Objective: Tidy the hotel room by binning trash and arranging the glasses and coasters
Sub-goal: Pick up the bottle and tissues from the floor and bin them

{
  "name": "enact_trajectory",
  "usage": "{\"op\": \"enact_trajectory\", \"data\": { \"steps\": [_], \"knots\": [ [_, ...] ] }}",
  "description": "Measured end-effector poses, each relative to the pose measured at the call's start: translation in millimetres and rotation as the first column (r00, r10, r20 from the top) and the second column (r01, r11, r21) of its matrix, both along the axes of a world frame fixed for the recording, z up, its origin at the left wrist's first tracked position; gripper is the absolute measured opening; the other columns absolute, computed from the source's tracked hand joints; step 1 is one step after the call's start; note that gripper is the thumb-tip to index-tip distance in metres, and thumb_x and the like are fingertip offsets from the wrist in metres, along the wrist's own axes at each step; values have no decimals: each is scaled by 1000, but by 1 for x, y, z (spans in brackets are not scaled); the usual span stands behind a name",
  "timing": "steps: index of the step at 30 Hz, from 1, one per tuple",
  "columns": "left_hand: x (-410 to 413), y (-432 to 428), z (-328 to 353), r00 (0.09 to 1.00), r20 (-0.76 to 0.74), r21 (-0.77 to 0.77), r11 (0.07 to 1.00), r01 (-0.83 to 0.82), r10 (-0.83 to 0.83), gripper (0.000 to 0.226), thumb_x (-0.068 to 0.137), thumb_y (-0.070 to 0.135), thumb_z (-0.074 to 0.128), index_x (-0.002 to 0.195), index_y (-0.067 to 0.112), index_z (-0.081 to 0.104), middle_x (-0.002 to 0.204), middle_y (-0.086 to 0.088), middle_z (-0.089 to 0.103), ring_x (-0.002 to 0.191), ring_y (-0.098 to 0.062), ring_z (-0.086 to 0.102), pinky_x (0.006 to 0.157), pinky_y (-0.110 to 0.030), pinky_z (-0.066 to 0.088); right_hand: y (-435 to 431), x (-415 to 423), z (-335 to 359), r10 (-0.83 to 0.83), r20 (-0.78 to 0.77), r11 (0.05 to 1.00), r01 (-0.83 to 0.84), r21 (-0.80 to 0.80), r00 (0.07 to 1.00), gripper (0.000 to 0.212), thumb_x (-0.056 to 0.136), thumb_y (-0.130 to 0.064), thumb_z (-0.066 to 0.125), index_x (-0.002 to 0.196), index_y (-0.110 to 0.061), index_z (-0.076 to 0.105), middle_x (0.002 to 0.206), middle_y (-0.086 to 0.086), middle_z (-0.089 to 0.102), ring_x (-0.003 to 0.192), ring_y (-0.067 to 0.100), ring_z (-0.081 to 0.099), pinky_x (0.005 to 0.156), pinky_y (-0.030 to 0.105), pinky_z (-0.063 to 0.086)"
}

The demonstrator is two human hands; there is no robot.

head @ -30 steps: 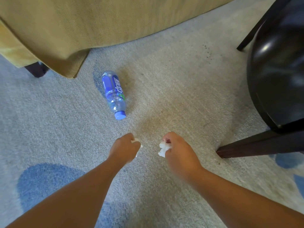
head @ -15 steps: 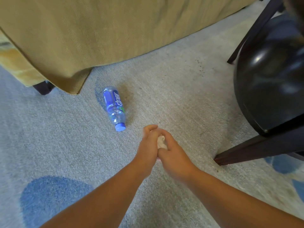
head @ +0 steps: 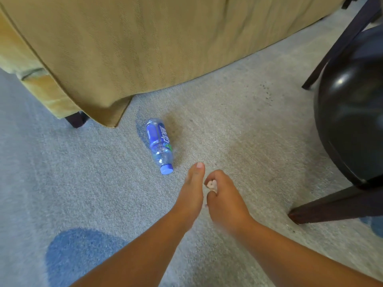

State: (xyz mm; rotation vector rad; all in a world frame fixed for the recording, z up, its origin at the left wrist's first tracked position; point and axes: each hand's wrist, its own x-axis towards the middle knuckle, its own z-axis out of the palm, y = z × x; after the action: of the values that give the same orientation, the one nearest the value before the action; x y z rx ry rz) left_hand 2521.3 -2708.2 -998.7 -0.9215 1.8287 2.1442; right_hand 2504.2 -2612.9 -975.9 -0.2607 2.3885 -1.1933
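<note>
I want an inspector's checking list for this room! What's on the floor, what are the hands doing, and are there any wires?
Surface: grey carpet with blue patches.
Job's things: plastic bottle lying on its side, blue cap toward the person; crumpled white paper in the right hand; no glasses, coasters or bin in view.
Clutter: nothing seen.
Hands: left hand open, fingers straight, near the bottle cap but apart; right hand grips the paper.
Cables: nothing seen.
Surroundings: tan fabric-covered furniture behind the bottle; dark chair on the right.
</note>
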Motion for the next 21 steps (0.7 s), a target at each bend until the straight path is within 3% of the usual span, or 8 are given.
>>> {"op": "enact_trajectory", "data": {
  "steps": [2, 5, 9, 19, 21],
  "knots": [
    [-10, -19, -5, 1000, 6, -201, 980, -3, 4, 56, 96, 54, 38, 146, 30, 34, 144, 5, 40, 124, -11, 41, 97, -31, 31, -5, -3, -2, 26, -18, 999, -25, 24, 1000, 28, 93, -2, 40, 96, -30, 46, 106, -11, 49, 72, 13, 54, 59, 30, 46],
    [-26, -53, -20, 990, 103, -411, 910, -45, 96, 62, 88, 49, 56, 142, 25, 36, 136, -7, 46, 116, -24, 52, 95, -40, 45, -16, -10, -2, 34, -34, 999, -33, 7, 999, 28, 93, -3, 40, 95, -30, 47, 101, -11, 48, 64, 12, 48, 54, 30, 41],
    [-49, -90, -35, 974, 191, -526, 850, -5, 124, 69, 78, 36, 66, 139, 20, 37, 126, -13, 44, 108, -33, 54, 91, -51, 50, -30, -28, -1, 42, -61, 999, -42, 12, 997, 26, 92, -4, 41, 98, -28, 47, 103, -8, 47, 67, 14, 50, 53, 29, 39],
    [-116, -144, -60, 938, 334, -731, 654, 193, 97, 77, 83, 38, 66, 145, 22, 24, 132, -15, 35, 122, -38, 43, 98, -49, 44, -41, -66, -12, 1, 5, 1000, -1, 21, 1000, 28, 93, -5, 42, 101, -29, 51, 100, -3, 51, 53, 10, 44, 40, 20, 30],
    [-125, -148, -65, 930, 343, -738, 649, 183, 128, 79, 82, 40, 67, 145, 22, 22, 133, -15, 35, 124, -37, 40, 99, -47, 42, -43, -68, -15, -13, 12, 1000, 13, 17, 1000, 28, 93, -5, 42, 102, -30, 52, 103, -3, 51, 54, 10, 45, 40, 18, 31]
  ]
}}
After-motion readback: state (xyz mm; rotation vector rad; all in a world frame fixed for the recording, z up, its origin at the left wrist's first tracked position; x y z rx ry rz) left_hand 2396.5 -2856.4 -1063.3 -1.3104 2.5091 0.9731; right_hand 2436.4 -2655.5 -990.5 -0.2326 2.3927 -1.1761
